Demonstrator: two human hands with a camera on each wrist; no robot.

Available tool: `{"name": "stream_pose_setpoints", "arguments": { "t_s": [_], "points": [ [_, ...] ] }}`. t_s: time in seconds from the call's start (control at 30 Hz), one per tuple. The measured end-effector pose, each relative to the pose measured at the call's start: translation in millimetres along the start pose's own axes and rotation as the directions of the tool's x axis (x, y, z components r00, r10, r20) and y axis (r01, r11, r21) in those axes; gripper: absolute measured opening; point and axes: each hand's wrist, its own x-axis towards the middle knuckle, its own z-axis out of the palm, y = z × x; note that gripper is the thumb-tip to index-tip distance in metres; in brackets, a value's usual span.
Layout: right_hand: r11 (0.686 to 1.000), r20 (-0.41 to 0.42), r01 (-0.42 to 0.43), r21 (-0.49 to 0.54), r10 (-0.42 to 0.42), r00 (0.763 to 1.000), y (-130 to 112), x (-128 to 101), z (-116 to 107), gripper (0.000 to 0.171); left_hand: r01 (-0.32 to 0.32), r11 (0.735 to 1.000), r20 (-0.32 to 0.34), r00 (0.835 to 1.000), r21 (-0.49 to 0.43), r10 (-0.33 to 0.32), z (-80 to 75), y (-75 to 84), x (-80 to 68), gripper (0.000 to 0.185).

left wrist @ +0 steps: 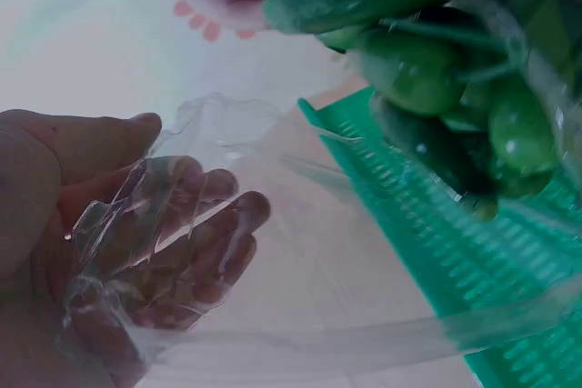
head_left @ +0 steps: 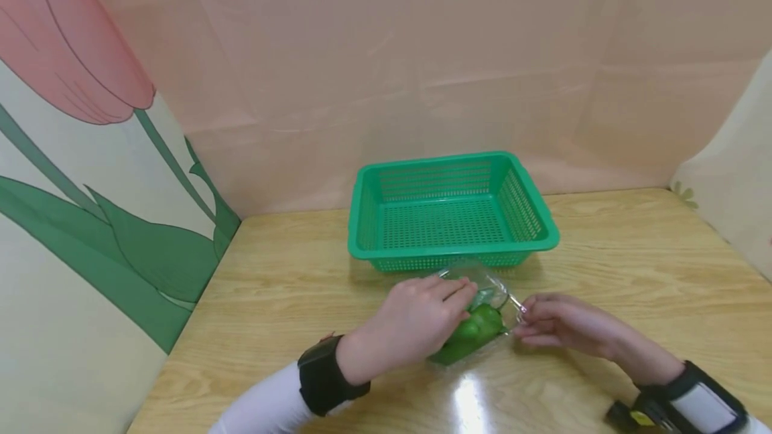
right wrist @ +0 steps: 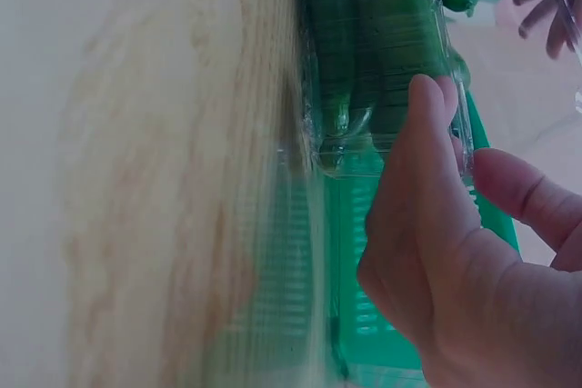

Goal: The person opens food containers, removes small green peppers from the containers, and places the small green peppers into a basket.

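hands meet over a clear plastic bag of cucumbers (head_left: 473, 330) lying on the wooden table (head_left: 633, 266), just near of the green basket (head_left: 449, 209). left hand (head_left: 416, 320) has its fingers (left wrist: 195, 224) curled into the bag's loose film, gripping it. right hand (head_left: 557, 323) pinches the bag's right edge between thumb and fingertips (right wrist: 427, 102).

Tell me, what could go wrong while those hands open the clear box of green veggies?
The clear plastic box is thin, and the left hand grips only its flimsy lid, so it might slip or tear. The small cucumbers look loose inside and could roll onto the table, missing the green basket. The right hand pinches just one edge.
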Motion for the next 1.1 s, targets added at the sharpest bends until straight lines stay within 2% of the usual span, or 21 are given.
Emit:
{"name": "stream_pose_setpoints", "arguments": {
  "t_s": [0.27, 0.5, 0.63, 0.83, 0.93, 1.1],
  "points": [
    [1.000, 0.000, 0.011, -0.002, -0.011, 1.000, -3, -3, -2, 0.024, 0.062, 0.996, 0.061, 0.996, -0.071, -0.057, -10.6, -0.8, 5.4, 0.036],
    [1.000, 0.006, 0.002, 0.015, -0.002, 1.000, -5, -6, -2, 0.029, 0.145, 0.983, 0.001, 0.989, -0.116, -0.146, -21.3, -9.0, 5.7, 0.028],
    [1.000, -0.011, -0.014, 0.027, 0.014, 1.000, -5, -6, -4, 0.030, 0.213, 0.955, 0.016, 0.977, -0.205, -0.215, -26.1, -19.1, 2.0, 0.028],
    [0.999, -0.010, -0.029, 0.036, 0.030, 1.000, -5, -5, -9, 0.029, 0.306, 0.881, 0.031, 0.948, -0.361, -0.317, -24.7, -30.1, -8.6, 0.029],
    [0.999, 0.019, -0.021, 0.045, 0.021, 1.000, -6, -5, -13, 0.033, 0.372, 0.813, 0.050, 0.918, -0.447, -0.393, -26.9, -33.2, -16.9, 0.028],
    [1.000, 0.020, -0.011, 0.025, 0.010, 1.000, -11, -4, -15, 0.032, 0.495, 0.667, 0.125, 0.844, -0.557, -0.522, -32.4, -35.2, -32.0, 0.028]
  ]
}}
